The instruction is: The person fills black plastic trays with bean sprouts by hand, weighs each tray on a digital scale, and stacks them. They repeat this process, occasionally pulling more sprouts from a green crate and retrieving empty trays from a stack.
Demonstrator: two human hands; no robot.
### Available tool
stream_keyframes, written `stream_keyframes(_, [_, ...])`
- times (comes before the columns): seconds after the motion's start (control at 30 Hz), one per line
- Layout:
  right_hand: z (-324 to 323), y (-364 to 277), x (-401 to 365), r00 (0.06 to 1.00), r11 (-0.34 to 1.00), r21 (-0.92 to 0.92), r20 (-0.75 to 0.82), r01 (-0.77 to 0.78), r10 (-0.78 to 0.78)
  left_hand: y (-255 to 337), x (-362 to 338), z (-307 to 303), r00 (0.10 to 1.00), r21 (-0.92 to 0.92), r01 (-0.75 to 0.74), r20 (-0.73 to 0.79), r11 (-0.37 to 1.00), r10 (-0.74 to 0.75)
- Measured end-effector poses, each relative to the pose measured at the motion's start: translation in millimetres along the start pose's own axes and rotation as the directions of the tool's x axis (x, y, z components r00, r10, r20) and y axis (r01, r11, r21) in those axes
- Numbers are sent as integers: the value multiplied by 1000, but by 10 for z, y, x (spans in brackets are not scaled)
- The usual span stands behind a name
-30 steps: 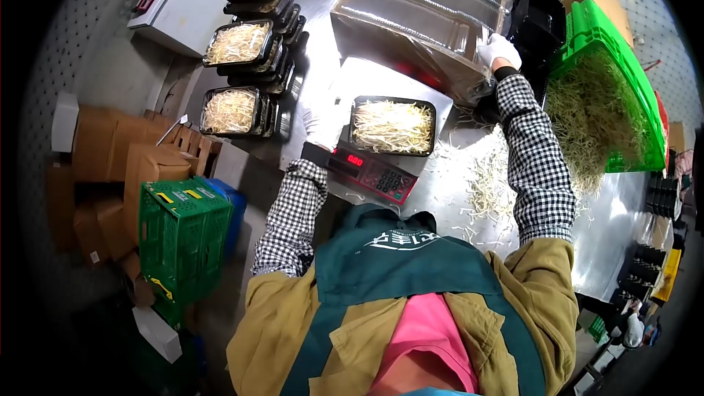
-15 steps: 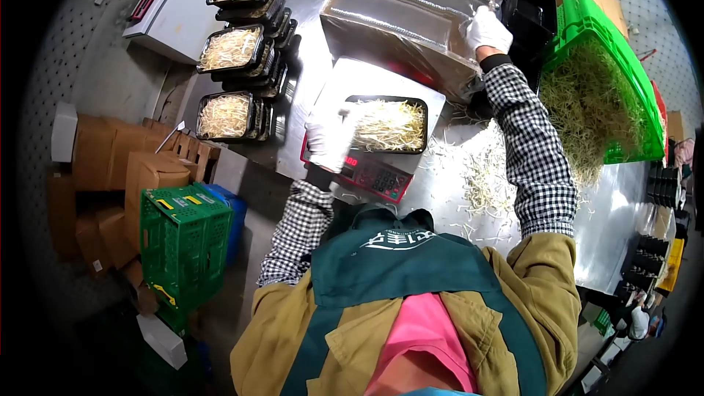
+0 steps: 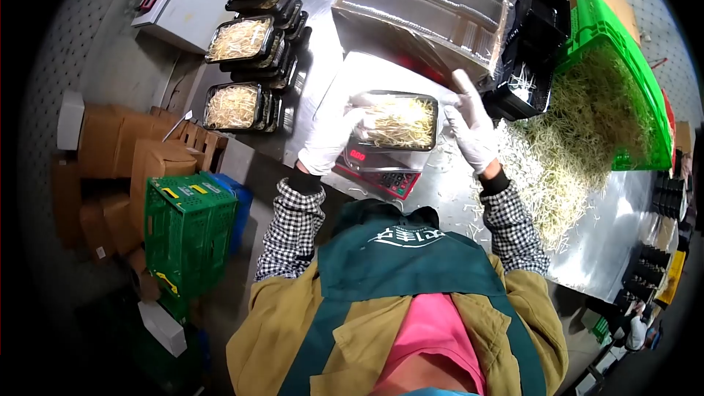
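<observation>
A black tray of bean sprouts (image 3: 402,122) is over the white scale plate, its front edge overlapping the red scale (image 3: 378,174) whose display shows red zeros. My left hand (image 3: 330,136), in a white glove, grips the tray's left end, fingertips over the rim and sprouts. Just off the tray's right end is my right hand (image 3: 473,128), gloved too, thumb and fingers spread with nothing in them. Right of that hand, loose sprouts (image 3: 546,183) lie heaped on the metal table. Behind it, a black empty-tray stack (image 3: 539,22) has a few sprouts in its nearest tray.
Stacks of filled sprout trays (image 3: 238,38) stand at the table's left. A plastic-wrapped box of trays (image 3: 418,11) sits behind the scale. At right, a bright green crate (image 3: 623,66) lies tipped, sprouts spilling out. Dark green crates (image 3: 189,235) and cardboard boxes (image 3: 110,143) are on the floor at left.
My right hand has come back from the wrapped box to the tray's right side. My left hand has closed in on the tray's left end. The view has shifted slightly.
</observation>
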State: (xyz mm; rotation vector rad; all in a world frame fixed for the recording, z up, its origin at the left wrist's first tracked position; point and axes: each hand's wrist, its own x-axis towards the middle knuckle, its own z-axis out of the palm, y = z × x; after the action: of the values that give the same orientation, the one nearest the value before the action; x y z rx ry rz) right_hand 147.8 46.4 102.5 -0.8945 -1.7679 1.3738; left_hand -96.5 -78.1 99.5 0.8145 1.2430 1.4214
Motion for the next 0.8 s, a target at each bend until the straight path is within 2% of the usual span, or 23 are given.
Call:
stream_keyframes(0.1, [30, 456, 30, 995, 973, -208, -26, -104, 101, -52, 79, 157, 994, 175, 108, 2, 979, -110])
stream_keyframes(0.13, [87, 479, 89, 996, 953, -296, -85, -60, 36, -238, 215, 76, 993, 257, 122, -29, 959, -119])
stream_keyframes(0.17, [129, 622, 178, 993, 957, -287, -115, -46, 14, -499, 359, -34, 982, 681, -123, -22, 721, 188])
stream_keyframes(0.2, [175, 757, 283, 989, 960, -277, -145, -31, -10, -655, 483, -102, 887, 931, -260, 125, 257, 444])
stream_keyframes(0.23, [216, 791, 374, 986, 960, -272, -162, -71, 27, -580, 550, -28, 949, 944, -152, 56, 294, 312])
stream_keyframes(0.27, [245, 886, 461, 983, 968, -210, -149, -135, 105, -525, 585, 77, 979, 971, -98, 55, 217, 194])
stream_keyframes(0.33, [325, 872, 530, 973, 951, -234, -154, -204, 171, -160, 628, 372, 999, 999, -15, 16, 39, -42])
stream_keyframes(0.37, [322, 866, 539, 966, 966, -50, -70, -253, 249, -432, 649, 297, 995, 995, -60, 53, 84, 89])
stream_keyframes(0.4, [300, 917, 547, 967, 962, -98, -19, -256, 255, -391, 629, 273, 991, 965, -104, 79, 239, 111])
stream_keyframes(0.47, [257, 833, 478, 989, 987, 82, 58, -139, 135, -235, 532, 106, 979, 828, -191, 123, 528, 160])
stream_keyframes(0.5, [208, 679, 452, 975, 961, 166, 56, -223, 216, -159, 493, -57, 964, 782, -260, 181, 566, 192])
stream_keyframes(0.53, [171, 675, 418, 995, 995, -75, 73, -63, 69, -204, 467, -314, 936, 831, -303, 169, 465, 308])
stream_keyframes(0.57, [126, 689, 384, 989, 946, -304, 129, 108, -71, 75, 302, -224, 992, 435, -72, -63, 898, 110])
stream_keyframes(0.6, [109, 687, 367, 956, 819, -501, 217, 281, -195, 191, 249, -337, 988, 434, -4, -139, 901, 71])
stream_keyframes(0.63, [180, 621, 273, 945, 864, -419, 278, 279, -170, 250, 228, -440, 980, 395, 12, -189, 918, 68])
stream_keyframes(0.67, [271, 664, 222, 925, 816, -466, 319, 342, -206, 288, 192, -494, 969, 356, 30, -239, 934, 61])
stream_keyframes(0.73, [395, 674, 200, 869, 626, -616, 434, 478, -237, 336, 120, -499, 950, 191, -11, -304, 982, 70])
stream_keyframes(0.8, [443, 779, 235, 876, 674, -572, 401, 468, -269, 225, 100, -615, 947, 144, -32, -312, 989, 76])
